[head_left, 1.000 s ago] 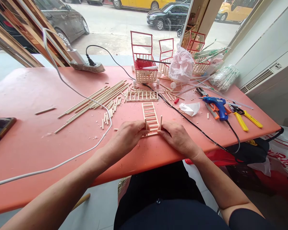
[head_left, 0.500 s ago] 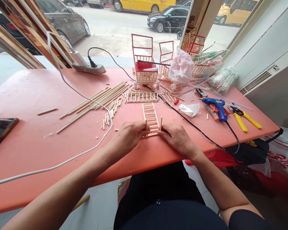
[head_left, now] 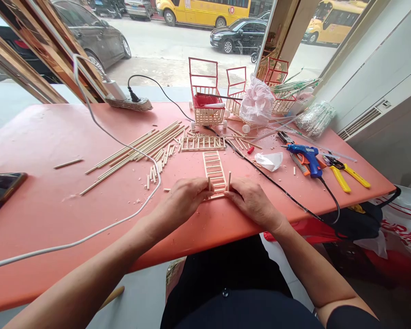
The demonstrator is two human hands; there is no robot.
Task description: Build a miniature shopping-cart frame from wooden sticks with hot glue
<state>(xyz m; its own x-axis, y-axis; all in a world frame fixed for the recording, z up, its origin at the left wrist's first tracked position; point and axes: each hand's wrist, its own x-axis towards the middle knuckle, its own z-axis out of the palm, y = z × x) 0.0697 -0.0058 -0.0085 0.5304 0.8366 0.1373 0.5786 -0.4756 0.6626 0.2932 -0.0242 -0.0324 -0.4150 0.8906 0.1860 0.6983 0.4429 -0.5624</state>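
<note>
A small ladder-shaped frame of wooden sticks [head_left: 214, 165] lies flat on the pink table, its near end between my hands. My left hand [head_left: 188, 195] pinches a short upright stick [head_left: 209, 183] at the frame's near left corner. At the near right corner, my right hand [head_left: 250, 198] pinches another short upright stick [head_left: 229, 181]. Fingers partly cover both stick bottoms, so whether they are joined to the frame I cannot tell. Just beyond lies a second ladder-like frame [head_left: 203, 143], set crosswise.
Loose sticks [head_left: 140, 148] and cut pieces lie left of centre. Small stick-built carts [head_left: 208, 103] and a crumpled plastic bag [head_left: 257, 99] stand at the back. A blue glue gun [head_left: 304, 155] and yellow-handled pliers [head_left: 349, 176] lie right. A white cable [head_left: 137, 208] crosses the table.
The view has tilted slightly, so the scene sits a little lower. Both hands keep their pinch on the upright sticks at the frame's near corners.
</note>
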